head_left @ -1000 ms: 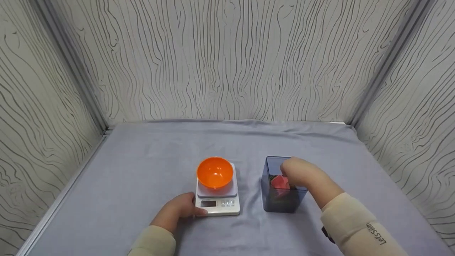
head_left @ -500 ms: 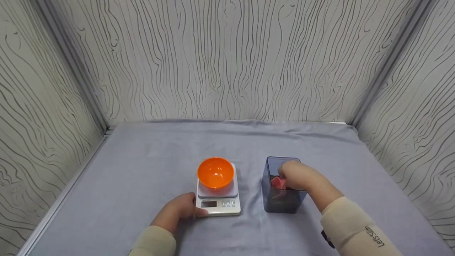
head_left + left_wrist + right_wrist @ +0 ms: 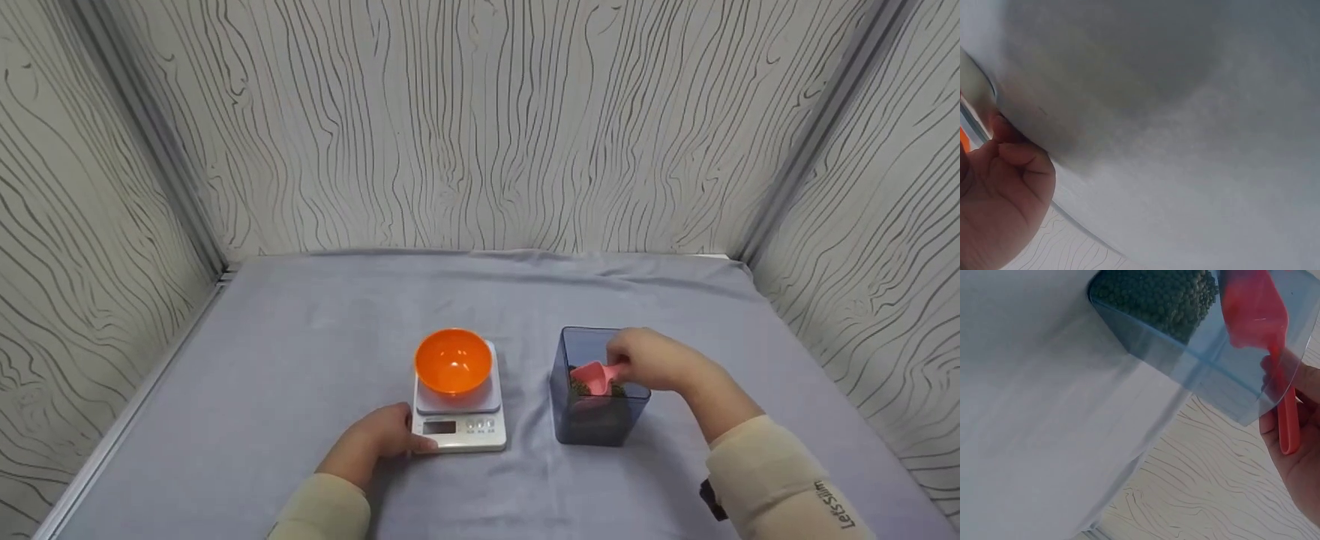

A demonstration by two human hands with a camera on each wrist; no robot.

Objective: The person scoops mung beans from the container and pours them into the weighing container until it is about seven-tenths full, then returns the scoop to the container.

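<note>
My right hand (image 3: 656, 360) pinches the handle of a pink scoop (image 3: 592, 377) at the mouth of a clear bluish container (image 3: 568, 420). Small round green beans (image 3: 1157, 298) fill the container's lower part. In the right wrist view the scoop's bowl shows through the clear wall, above the beans. A white digital kitchen scale (image 3: 480, 442) lies to the left, with an orange bowl (image 3: 454, 361) on its platform; no contents show in the bowl. My left hand (image 3: 386, 433) holds the scale's near left corner, thumb on the front edge and fingers along the side.
Grey cloth (image 3: 300, 322) with a few wrinkles covers the table. Wood-patterned panels (image 3: 465, 127) enclose it at the back and both sides, with metal posts (image 3: 150, 142) in the corners. A strip of cloth separates the scale from the container.
My right hand has risen and shifted right, bringing the pink scoop up from low among the beans and more into sight. The left hand, scale and orange bowl stay in place.
</note>
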